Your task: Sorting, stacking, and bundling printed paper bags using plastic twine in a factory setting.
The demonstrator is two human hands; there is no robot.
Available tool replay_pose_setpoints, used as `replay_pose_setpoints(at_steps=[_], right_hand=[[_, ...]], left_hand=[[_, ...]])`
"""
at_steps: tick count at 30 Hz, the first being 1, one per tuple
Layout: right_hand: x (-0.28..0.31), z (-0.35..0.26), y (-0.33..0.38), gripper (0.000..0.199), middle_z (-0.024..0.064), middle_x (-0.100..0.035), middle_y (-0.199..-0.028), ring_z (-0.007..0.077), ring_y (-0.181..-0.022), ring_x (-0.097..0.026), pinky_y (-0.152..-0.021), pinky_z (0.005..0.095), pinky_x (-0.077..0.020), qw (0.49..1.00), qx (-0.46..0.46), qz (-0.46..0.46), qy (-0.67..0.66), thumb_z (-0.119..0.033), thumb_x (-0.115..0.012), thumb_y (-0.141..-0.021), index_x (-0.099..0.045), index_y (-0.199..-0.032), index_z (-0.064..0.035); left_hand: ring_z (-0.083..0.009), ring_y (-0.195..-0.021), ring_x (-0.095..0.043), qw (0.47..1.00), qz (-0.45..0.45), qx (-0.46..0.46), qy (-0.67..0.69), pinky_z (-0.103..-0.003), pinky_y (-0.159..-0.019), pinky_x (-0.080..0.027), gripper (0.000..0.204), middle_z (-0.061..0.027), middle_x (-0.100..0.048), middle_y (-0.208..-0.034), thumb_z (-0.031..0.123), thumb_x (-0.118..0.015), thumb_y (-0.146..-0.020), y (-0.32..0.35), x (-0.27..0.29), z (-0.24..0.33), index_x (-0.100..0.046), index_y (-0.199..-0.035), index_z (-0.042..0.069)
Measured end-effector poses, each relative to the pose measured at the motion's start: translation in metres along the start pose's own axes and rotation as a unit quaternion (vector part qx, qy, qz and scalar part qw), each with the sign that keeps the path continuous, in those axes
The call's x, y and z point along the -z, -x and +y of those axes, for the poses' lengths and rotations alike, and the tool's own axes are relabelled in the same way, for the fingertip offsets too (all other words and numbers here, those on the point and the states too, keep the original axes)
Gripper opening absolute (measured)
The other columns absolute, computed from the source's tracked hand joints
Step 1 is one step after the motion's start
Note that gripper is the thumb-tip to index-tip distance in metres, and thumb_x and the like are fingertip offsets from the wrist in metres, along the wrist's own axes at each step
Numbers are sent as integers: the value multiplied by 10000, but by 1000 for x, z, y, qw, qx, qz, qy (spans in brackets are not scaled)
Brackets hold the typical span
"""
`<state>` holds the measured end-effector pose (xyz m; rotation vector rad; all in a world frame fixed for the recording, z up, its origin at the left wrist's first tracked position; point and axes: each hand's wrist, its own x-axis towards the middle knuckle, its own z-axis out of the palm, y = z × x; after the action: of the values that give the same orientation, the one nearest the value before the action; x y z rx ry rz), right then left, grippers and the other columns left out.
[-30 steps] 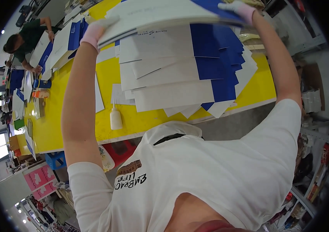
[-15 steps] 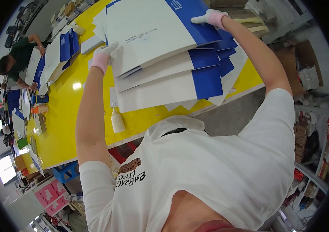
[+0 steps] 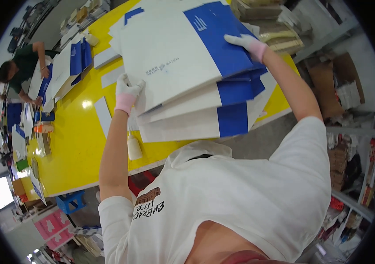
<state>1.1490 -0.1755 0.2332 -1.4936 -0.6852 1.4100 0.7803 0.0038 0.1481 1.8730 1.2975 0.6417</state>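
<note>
Flat white paper bags (image 3: pixel 170 48), each with a blue band at one end, lie in a fanned stack in front of me. My left hand (image 3: pixel 128 89), in a white glove with a pink cuff, grips the left edge of the top bag. On the opposite side, my right hand (image 3: pixel 248 45) holds the blue end, thumb on top and the other fingers mostly hidden beneath. Lower bags (image 3: pixel 178 123) stick out toward me under the top one. A white squeeze bottle (image 3: pixel 134 148) stands by the stack's near left corner.
The stack rests on a yellow table (image 3: pixel 71 145). White card pieces (image 3: pixel 103 115) lie left of it. Across the table a person in dark green (image 3: pixel 27 64) handles similar bags (image 3: pixel 62 77). A blue stool (image 3: pixel 71 201) is below the table edge; shelves (image 3: pixel 350 200) stand at right.
The top bags have shifted toward me, with both hands moving along. White card pieces left of the stack show more now. My left fingers are more curled at the edge.
</note>
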Motion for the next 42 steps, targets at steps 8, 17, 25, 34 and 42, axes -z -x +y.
replay_pose_setpoints(at_steps=[8,17,25,34,42], right_hand=[[-40,34,39,426,130,-610,-997,216,-846,-613,-780,338,-508,998,30,24,-45,-42,-687,-709,-532,-1099,29],[-127,-33,93,808,153,-529,-1171,224,-1078,-495,-941,294,-366,884,370,-19,284,-156,-722,-656,-309,-1320,51],[-36,-81,-34,645,166,-604,-1062,249,-923,-588,-822,349,-447,826,360,164,401,-395,-710,-699,-540,-1144,41],[63,-28,-65,737,208,-614,-1016,253,-933,-605,-812,329,-475,805,-61,266,526,-477,-765,-567,-596,-1072,31],[93,-22,-55,632,104,-643,-955,155,-774,-628,-730,264,-496,976,-50,42,208,-448,-716,-706,-591,-1044,71]], left_hand=[[-236,-991,-556,950,21,104,293,-305,-839,-467,801,-203,-489,-1195,91,-714,-708,67,24,6,-203,-1300,-79],[-189,-983,-572,843,-93,162,504,-329,-843,-484,388,-86,-575,-1091,131,-604,-831,107,81,-63,-486,-1183,17],[-196,-967,-573,875,-117,134,450,-309,-810,-482,443,-98,-578,-1092,164,-630,-812,42,100,57,-473,-1194,2],[-193,-895,-606,976,-27,42,-212,-278,-762,-465,524,-124,-644,-979,391,-676,-743,-45,-44,54,-602,-1011,-53],[-268,-807,-631,991,-68,-8,-119,-321,-716,-484,538,-190,-652,-888,403,-704,-683,-4,-43,100,-631,-932,-68]])
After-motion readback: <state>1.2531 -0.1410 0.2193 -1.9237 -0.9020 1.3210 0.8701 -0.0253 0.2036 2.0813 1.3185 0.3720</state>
